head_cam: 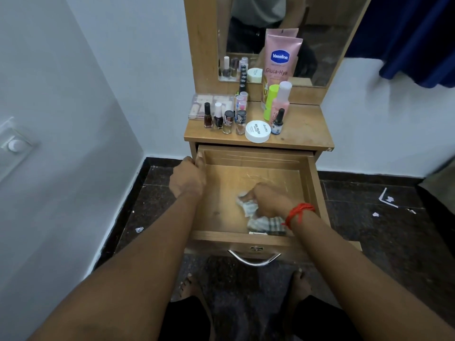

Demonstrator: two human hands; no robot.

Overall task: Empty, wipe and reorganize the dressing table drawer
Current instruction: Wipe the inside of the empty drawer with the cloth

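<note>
Our drawer (313, 190) is empty, our left hand (188, 177) grips its side, our right hand (269, 199) squeezes the wiping cloth (249, 208), and the bottles (222, 119) wait on top

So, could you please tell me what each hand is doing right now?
Left hand: grips the left wall of the drawer.
Right hand: holds a cloth on the drawer floor.
</note>
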